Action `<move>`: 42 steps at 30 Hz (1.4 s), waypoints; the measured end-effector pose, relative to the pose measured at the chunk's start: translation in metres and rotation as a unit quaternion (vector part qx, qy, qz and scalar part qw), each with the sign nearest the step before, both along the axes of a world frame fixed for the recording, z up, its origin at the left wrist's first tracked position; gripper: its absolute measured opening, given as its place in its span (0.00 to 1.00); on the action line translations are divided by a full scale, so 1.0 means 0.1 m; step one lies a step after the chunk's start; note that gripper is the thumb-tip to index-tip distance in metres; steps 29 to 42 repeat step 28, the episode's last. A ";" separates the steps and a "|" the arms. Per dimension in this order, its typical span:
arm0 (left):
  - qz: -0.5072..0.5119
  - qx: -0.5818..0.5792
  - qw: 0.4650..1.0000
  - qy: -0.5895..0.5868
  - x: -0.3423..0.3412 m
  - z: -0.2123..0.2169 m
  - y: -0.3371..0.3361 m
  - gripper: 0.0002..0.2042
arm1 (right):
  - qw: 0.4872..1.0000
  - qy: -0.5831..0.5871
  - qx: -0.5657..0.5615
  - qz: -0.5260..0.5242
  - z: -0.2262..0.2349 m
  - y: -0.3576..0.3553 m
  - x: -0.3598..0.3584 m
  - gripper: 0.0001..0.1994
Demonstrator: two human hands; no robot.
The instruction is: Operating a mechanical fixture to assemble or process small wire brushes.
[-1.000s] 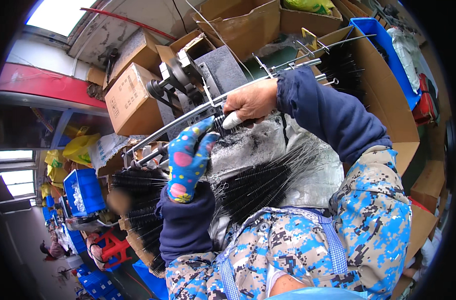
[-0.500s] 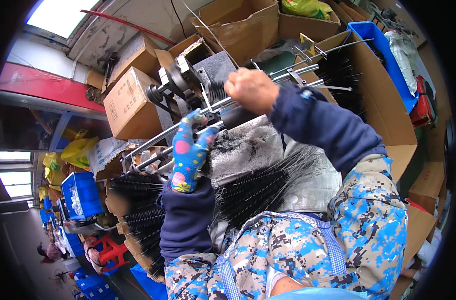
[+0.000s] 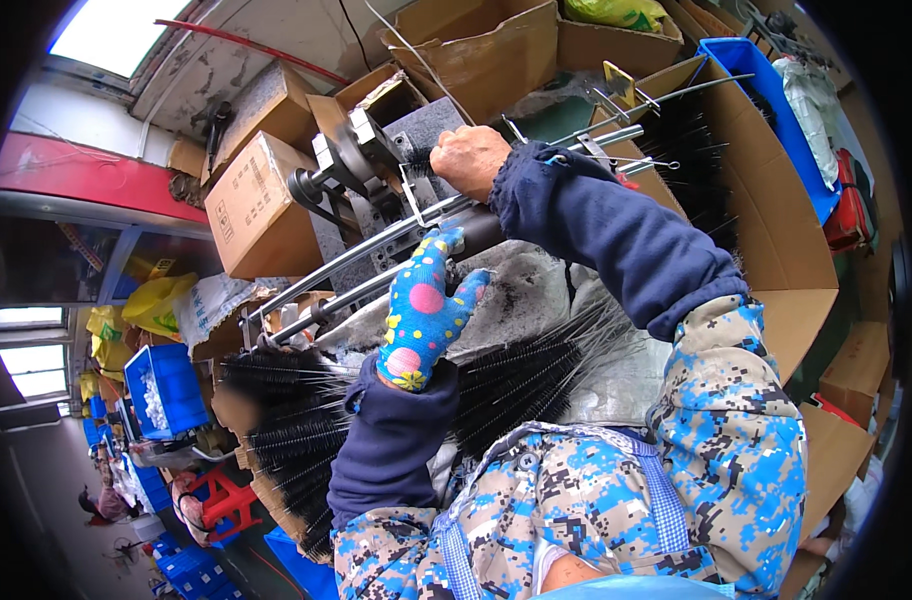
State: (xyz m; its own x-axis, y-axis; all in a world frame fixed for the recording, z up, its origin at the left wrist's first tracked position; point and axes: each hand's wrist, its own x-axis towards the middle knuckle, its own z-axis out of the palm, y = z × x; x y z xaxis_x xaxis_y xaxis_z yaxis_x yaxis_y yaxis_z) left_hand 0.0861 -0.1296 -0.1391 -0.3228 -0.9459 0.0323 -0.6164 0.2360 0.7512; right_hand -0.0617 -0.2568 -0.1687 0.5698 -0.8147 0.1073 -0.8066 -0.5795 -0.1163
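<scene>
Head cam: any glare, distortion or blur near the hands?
Head view: skylight blown out top left; heavy fisheye bend and black vignette at the rim. Gloved left hand and bare right hand on the machine are sharp, evenly lit.

Table (image 3: 536, 290) under crinkled grey sheeting. Heaps of black bristle brushes (image 3: 516, 380) lying across it; grey machine (image 3: 396, 150) standing at far edge.
</scene>
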 end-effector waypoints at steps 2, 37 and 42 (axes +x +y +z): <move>-0.005 -0.005 1.000 -0.008 0.00 0.00 0.00 0.24 | 1.000 -0.003 0.001 -0.004 -0.01 -0.01 0.00 0.08; -0.032 -0.046 0.996 -0.062 -0.05 0.07 0.05 0.23 | 0.983 -0.102 0.152 0.015 0.06 -0.14 -0.02 0.09; -0.032 -0.046 0.996 -0.062 -0.05 0.07 0.05 0.23 | 0.983 -0.102 0.152 0.015 0.06 -0.14 -0.02 0.09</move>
